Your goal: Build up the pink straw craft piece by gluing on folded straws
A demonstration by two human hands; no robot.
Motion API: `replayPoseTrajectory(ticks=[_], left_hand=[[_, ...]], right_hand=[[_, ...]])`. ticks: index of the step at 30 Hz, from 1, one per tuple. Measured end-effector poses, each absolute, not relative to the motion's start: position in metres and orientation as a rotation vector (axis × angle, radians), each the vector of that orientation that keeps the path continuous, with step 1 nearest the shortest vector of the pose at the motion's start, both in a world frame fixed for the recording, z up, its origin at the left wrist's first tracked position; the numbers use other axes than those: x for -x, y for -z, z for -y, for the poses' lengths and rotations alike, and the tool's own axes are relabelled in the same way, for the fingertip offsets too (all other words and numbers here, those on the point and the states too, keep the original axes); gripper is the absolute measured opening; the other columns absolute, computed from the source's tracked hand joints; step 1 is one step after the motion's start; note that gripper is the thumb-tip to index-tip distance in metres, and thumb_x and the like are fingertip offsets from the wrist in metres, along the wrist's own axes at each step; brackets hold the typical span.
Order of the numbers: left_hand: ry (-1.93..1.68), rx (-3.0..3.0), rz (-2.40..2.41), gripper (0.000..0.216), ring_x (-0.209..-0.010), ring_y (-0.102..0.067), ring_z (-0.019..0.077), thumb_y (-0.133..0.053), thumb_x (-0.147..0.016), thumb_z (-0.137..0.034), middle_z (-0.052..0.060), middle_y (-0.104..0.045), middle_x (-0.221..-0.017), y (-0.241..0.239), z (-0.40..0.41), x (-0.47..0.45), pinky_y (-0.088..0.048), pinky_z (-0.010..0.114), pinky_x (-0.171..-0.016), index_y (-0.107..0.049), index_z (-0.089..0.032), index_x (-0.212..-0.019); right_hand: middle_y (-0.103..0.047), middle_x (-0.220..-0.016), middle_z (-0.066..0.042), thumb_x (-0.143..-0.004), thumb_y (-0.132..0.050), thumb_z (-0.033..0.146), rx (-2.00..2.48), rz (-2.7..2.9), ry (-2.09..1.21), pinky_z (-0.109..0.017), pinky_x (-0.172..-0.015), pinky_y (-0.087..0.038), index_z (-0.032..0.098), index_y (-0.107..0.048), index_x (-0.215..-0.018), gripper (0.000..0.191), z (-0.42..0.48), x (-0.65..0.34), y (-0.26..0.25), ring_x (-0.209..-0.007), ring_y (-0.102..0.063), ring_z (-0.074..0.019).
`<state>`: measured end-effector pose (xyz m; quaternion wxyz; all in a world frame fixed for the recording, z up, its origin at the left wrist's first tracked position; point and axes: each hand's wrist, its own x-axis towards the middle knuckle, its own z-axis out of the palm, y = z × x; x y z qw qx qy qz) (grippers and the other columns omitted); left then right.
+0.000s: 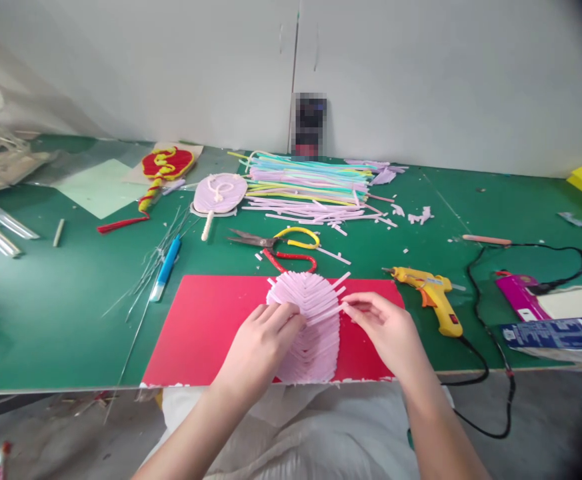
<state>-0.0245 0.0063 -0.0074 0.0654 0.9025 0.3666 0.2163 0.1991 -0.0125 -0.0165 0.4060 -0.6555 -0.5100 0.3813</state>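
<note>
Left hand (263, 341): fingers flat, steadying leaf-shaped pink straw panel (321, 343) (on red card sheet (195, 327)).
Right hand (387, 328): fingers pinch one pink straw strip (327, 313).

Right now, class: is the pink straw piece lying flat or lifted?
Flat: the pink straw piece rests on the red sheet, left hand pressing it, right hand pinching one edge straw.

Both bare forearms come up from the bottom, angled in toward each other. Left hand (263, 343) is palm-down, fingers flat on the pink straw leaf (315, 300). Right hand (388, 327) is at its right edge, thumb and forefinger pinching it.
</note>
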Motion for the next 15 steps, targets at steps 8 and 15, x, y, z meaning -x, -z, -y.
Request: replayPoseTrajectory(ticks=[8, 15], left_hand=[[-0.734, -2.654, -1.27, 0.024, -0.102, -0.059, 0.0234, -0.043, -0.097, -0.016, 0.011, -0.062, -0.119, 0.017, 0.011, 0.024, -0.048, 0.036, -0.081, -0.056, -0.015, -0.117], [-0.592, -2.74, -1.314, 0.043, -0.131, -0.045, 0.0287, -0.045, -0.096, -0.028, 0.013, -0.047, -0.144, 0.026, 0.028, 0.03, -0.04, 0.047, -0.105, -0.045, -0.012, -0.136]], right_hand=[[-0.073, -0.087, -0.007, -0.08, -0.064, 0.045, 1.683, 1.303, -0.898, -0.035, -0.077, -0.055, 0.02, -0.069, -0.085, 0.026, 0.008, -0.201, 0.022, -0.083, -0.068, -0.0221], [-0.073, -0.088, -0.007, -0.079, -0.065, 0.045, 1.676, 1.282, -0.902, -0.036, -0.079, -0.054, 0.02, -0.069, -0.085, 0.026, 0.008, -0.199, 0.022, -0.084, -0.068, -0.0224]])
